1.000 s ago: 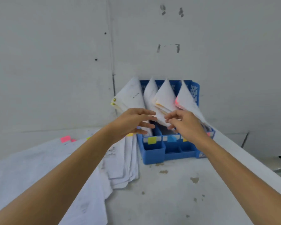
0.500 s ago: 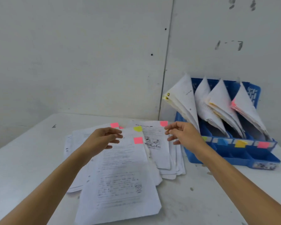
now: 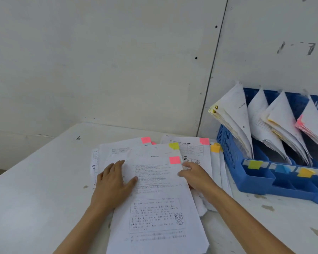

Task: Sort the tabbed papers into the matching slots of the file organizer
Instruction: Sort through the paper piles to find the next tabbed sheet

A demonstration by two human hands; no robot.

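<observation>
Lying atop the loose pile of white tabbed papers (image 3: 191,149), mid-table: a printed white sheet with a pink square tab (image 3: 154,213). The left hand (image 3: 114,184) is pressing its left edge, fingers straight, grip apart. The right hand (image 3: 196,177) is pinching its right edge, grip clamped on the paper. The blue plastic file organizer (image 3: 255,180) is standing just right of the pile; bare white table (image 3: 35,189) is lying open leftward.

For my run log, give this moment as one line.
phase: picking next paper | left hand: rests flat on top sheet | right hand: pinches its right edge | pink tab: top-right corner | file organizer: at right
</observation>
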